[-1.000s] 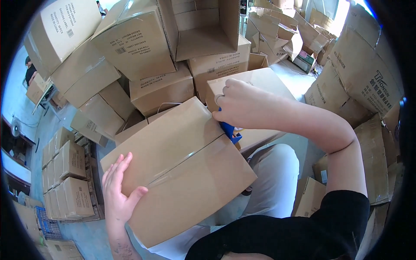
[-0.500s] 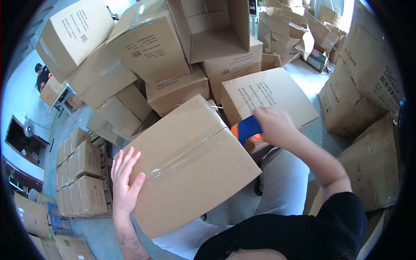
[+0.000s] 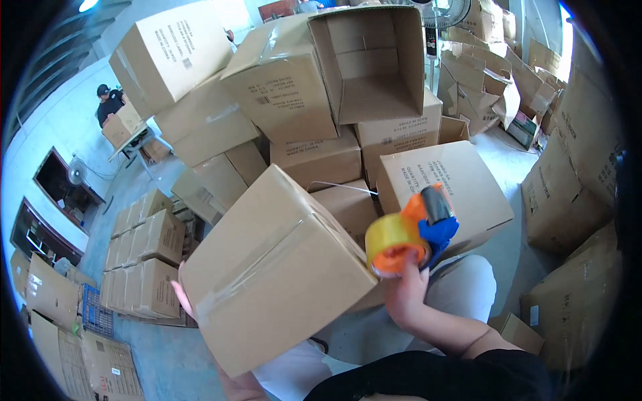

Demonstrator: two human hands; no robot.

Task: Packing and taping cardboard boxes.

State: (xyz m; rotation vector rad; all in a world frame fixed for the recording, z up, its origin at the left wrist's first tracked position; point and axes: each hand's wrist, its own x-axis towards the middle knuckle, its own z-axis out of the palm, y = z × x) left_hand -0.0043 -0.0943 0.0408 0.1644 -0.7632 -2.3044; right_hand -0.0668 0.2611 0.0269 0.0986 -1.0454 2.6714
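One carton (image 3: 287,284), seam slanting up-right, stands between the left grip (image 3: 181,299), too hidden to tell, and the right grip (image 3: 406,287), clasping a tape dispenser (image 3: 435,230).

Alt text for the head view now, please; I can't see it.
The right hand holds a blue and orange tape dispenser beside a taped cardboard box, with the left hand at its left edge. More boxes are stacked behind; another person is upper left.
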